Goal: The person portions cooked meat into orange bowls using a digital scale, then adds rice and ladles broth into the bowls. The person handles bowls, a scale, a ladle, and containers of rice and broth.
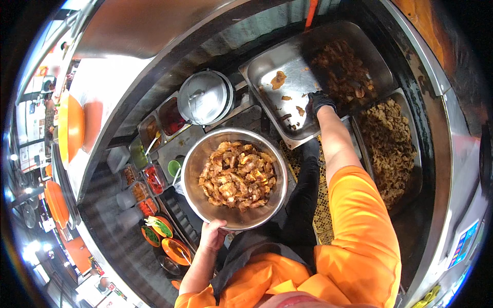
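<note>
A large stainless steel bowl (pixel 283 181) heaped with browned fried meat pieces (pixel 235 175) is in front of my body. My bare left hand (pixel 214 234) grips its near rim, thumb on top. Ahead and to the right lies a deep rectangular steel tray (pixel 265 69). My right hand (pixel 321 102), in a black glove, reaches into this tray, and its fingers are partly hidden from me. Dark meat pieces (pixel 344 73) lie in the shaded far right part of the tray. A few scraps and a flat brown piece (pixel 278 79) rest on its bare, shiny side.
A second steel tray (pixel 356 134) with crumbly fried pieces stands at the right. Left of the bowl are a lidded pot (pixel 203 98), sauce pans with spoons (pixel 150 134), clear tubs of chopped red vegetables (pixel 154 181) and orange bowls (pixel 176 251). A steel counter edge (pixel 111 100) curves around.
</note>
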### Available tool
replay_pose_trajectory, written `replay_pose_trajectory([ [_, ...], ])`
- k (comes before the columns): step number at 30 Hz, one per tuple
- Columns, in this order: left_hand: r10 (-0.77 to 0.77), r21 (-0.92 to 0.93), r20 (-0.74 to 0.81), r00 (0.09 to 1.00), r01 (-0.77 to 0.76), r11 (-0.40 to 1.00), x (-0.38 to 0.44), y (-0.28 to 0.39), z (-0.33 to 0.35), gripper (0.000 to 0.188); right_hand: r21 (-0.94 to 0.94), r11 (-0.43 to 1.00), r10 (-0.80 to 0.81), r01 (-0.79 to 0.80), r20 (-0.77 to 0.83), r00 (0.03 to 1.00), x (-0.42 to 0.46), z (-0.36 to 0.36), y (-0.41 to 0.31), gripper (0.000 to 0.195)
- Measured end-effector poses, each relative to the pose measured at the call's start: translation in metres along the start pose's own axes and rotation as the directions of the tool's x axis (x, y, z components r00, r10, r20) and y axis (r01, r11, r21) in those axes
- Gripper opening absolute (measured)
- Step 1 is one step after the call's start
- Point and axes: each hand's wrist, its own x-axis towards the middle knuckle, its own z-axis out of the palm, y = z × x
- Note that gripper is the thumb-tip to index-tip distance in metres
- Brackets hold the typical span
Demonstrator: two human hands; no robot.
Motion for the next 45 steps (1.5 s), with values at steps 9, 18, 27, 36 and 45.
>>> replay_pose_trajectory([
  [9, -0.002, -0.061, -0.011, 1.0, 0.001, 0.998, 0.004, -0.007, -0.006, 0.053, 0.325, 0.91, -0.333, 0.258, 0.2, 0.921, -0.04, -0.068, 0.003, 0.045],
  [18, -0.019, -0.054, 0.152, 0.988, 0.027, 0.998, 0.014, 0.0, -0.017, 0.039, 0.989, 0.012, -0.205, -0.15, 0.15, 0.967, -0.076, -0.085, 0.031, 0.037],
  [27, -0.073, 0.027, 0.185, 0.98, 0.07, 0.997, 0.022, 0.008, -0.02, 0.04, 0.981, 0.064, -0.751, 0.183, -0.074, 0.656, -0.256, -0.177, -0.078, 0.068],
  [36, -0.054, -0.015, 0.247, 0.967, 0.06, 0.998, 0.028, 0.006, -0.021, 0.043, 0.455, 0.191, -0.926, 0.87, -0.211, 0.313, -0.274, -0.116, -0.126, 0.065],
  [45, -0.088, 0.096, 0.005, 0.996, 0.087, 0.992, 0.018, 0.012, -0.021, 0.046, 0.051, 0.961, -0.217, 0.271, -0.465, 0.858, 0.005, -0.066, 0.078, 0.076],
])
